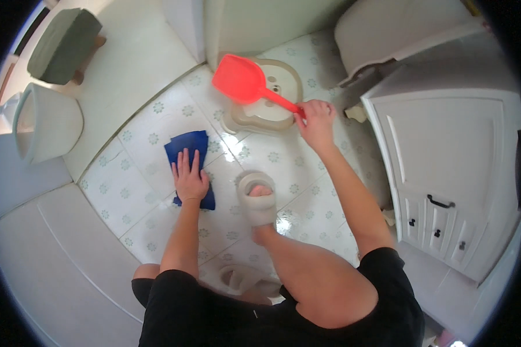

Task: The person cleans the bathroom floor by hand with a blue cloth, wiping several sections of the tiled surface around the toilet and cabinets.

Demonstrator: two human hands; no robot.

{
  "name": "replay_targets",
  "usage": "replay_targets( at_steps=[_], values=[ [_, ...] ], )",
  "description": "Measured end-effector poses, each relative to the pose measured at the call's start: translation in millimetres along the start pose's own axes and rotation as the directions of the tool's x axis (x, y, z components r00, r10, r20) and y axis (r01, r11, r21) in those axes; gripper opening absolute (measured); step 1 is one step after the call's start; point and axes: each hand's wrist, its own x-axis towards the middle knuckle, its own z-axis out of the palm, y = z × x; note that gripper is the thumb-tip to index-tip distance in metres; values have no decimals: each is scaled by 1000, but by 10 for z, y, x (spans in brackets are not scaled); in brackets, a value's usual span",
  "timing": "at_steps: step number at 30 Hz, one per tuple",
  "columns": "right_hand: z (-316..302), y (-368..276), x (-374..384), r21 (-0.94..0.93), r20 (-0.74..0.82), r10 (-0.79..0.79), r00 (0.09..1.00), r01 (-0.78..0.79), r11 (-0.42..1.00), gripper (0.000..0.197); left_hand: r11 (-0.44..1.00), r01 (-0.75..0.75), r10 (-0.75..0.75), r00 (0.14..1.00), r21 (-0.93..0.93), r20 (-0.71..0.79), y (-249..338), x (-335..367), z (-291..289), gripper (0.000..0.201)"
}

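My left hand (pixel 190 179) lies flat on a dark blue cloth (pixel 188 141), its fingers stretched out and slightly apart. The cloth is spread on the patterned tile floor, and part of it is hidden beneath the palm. At the right, my right hand (pixel 317 124) is closed around the handle end of a red plastic shovel (pixel 240 79). The shovel's wide blade points to the far left, over a low beige and white step stool (pixel 283 75). Whether the blade touches the stool I cannot tell.
A white cabinet (pixel 451 156) with dark handles stands along the right. On the left ledge are a white bin (pixel 52 121) and a grey-green block-like stool (pixel 63 46). My slippered foot (pixel 257 199) rests between my hands. Light reflects off the floor tiles (pixel 272 147).
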Motion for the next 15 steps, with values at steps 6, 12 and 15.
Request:
replay_targets(
  at_steps=[6,12,15],
  values=[
    [-275,192,-799,267,-24,186,982,-173,948,27,1000,4,-4,1000,16,4,-31,-25,-44,68],
    [-374,423,-2409,502,186,769,612,-732,461,26,998,-31,32,999,54,-10,-82,-59,-9,68],
    [-344,681,-3259,365,144,807,573,-789,495,24,997,-58,59,998,49,-20,-23,-63,46,70]
  ],
)
